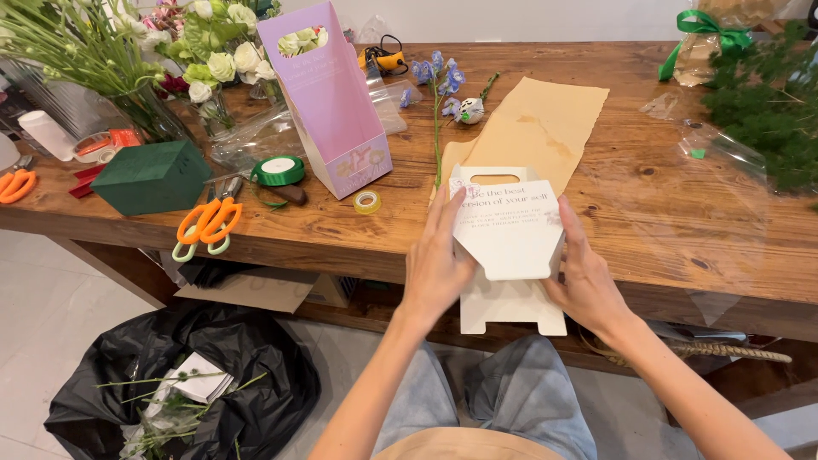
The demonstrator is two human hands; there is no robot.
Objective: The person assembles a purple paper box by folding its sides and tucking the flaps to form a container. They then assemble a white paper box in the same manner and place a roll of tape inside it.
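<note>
Both hands are gripping a flat white cardboard box at the wooden table's near edge. The left hand is clamping its nine-o'clock side, the right hand its three-o'clock side (equally near), long axis running twelve to six.

A flat white paper box with a cut-out handle and dark print lies at the near edge of the wooden table, partly hanging over it; a tall pink box with a handle hole stands upright on the table, left of the white box and farther back; brown cardboard lies under the table, lower left of the white box.
</note>
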